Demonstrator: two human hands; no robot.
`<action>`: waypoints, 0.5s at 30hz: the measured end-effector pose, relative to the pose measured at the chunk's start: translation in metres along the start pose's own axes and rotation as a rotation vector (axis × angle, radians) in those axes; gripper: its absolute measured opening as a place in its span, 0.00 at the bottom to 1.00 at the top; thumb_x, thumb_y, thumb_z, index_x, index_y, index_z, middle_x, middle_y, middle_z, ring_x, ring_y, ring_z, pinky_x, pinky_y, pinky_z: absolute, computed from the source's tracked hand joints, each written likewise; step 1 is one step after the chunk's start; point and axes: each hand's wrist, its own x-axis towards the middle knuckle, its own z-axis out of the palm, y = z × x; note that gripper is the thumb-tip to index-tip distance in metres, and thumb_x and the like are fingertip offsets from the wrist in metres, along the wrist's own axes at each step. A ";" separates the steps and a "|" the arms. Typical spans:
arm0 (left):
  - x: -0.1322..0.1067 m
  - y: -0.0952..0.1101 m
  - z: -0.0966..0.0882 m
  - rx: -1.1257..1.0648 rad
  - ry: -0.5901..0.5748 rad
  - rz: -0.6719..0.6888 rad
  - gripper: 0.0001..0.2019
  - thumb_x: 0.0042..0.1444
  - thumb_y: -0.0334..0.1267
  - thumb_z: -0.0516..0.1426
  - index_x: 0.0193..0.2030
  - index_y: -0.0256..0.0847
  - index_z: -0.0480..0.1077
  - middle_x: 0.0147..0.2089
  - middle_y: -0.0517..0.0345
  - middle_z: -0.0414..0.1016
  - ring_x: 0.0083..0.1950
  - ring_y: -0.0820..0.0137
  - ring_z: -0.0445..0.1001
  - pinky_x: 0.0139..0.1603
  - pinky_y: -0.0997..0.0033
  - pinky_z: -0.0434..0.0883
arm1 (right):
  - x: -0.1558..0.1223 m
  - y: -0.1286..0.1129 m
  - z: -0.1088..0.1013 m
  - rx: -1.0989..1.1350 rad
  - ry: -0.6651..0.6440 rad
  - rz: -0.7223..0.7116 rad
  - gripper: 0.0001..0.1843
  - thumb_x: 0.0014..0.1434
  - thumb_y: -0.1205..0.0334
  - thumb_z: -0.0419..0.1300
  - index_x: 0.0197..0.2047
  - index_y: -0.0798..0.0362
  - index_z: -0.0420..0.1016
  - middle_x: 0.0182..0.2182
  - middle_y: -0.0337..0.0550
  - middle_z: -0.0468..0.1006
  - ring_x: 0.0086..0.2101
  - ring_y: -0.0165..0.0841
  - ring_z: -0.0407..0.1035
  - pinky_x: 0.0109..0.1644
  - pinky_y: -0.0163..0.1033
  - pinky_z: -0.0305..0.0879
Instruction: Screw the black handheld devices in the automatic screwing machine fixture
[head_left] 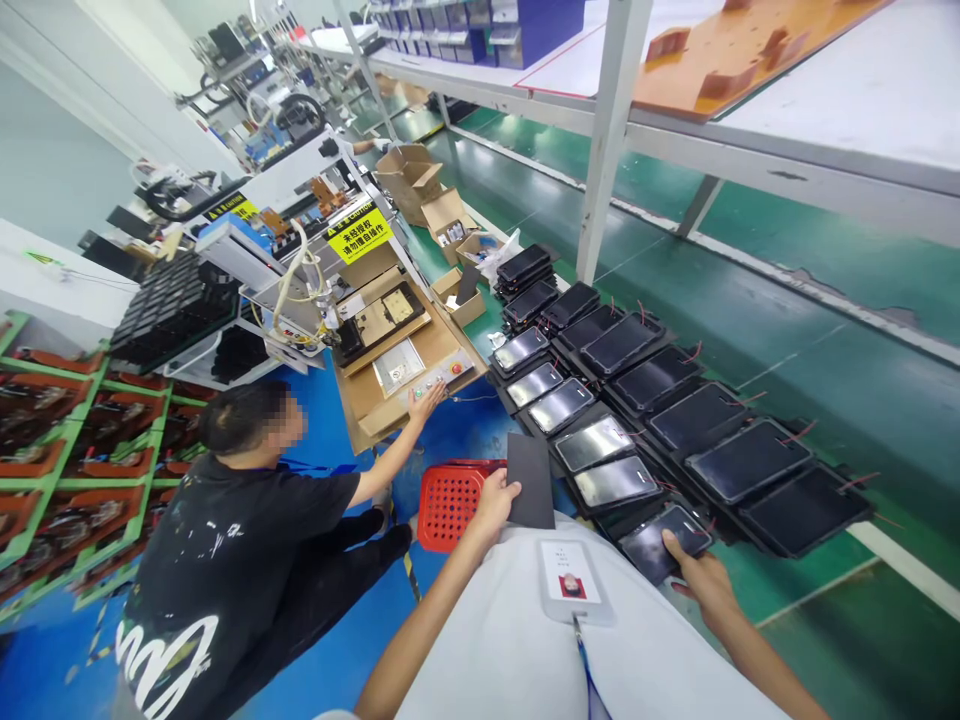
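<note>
My left hand (495, 503) is closed on the edge of a flat black rectangular sheet (531, 480), held upright in front of my waist. On the right, my right hand (701, 577) grips a dark phone-like screen panel (660, 545), thumb on top and its other fingers mostly hidden underneath. That panel is at the near end of rows of similar glossy panels (679, 413), many with thin red wires sticking out. Whether it is lifted or still touches the black backing beneath, I cannot tell.
A seated co-worker (247, 540) reaches a hand to a control box (431, 385) on a press machine's bench. Beside my left hand is a red perforated basket (450, 505). Open cardboard boxes (409, 185) stand beyond the panels. A white shelf post (611, 140) rises behind them.
</note>
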 end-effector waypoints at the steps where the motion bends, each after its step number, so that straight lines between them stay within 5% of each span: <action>1: 0.000 0.000 0.000 -0.001 -0.002 0.003 0.13 0.59 0.43 0.67 0.46 0.37 0.77 0.44 0.51 0.83 0.48 0.59 0.81 0.61 0.48 0.73 | 0.000 0.000 0.000 0.002 0.000 0.000 0.29 0.34 0.41 0.73 0.37 0.43 0.71 0.52 0.66 0.81 0.56 0.65 0.74 0.36 0.54 0.76; 15: 0.003 -0.002 -0.005 -0.030 -0.024 0.016 0.14 0.57 0.43 0.68 0.46 0.38 0.78 0.45 0.51 0.83 0.50 0.58 0.81 0.62 0.46 0.71 | -0.001 -0.001 0.001 0.007 0.021 0.021 0.30 0.31 0.42 0.75 0.35 0.43 0.71 0.50 0.67 0.82 0.54 0.64 0.76 0.36 0.51 0.78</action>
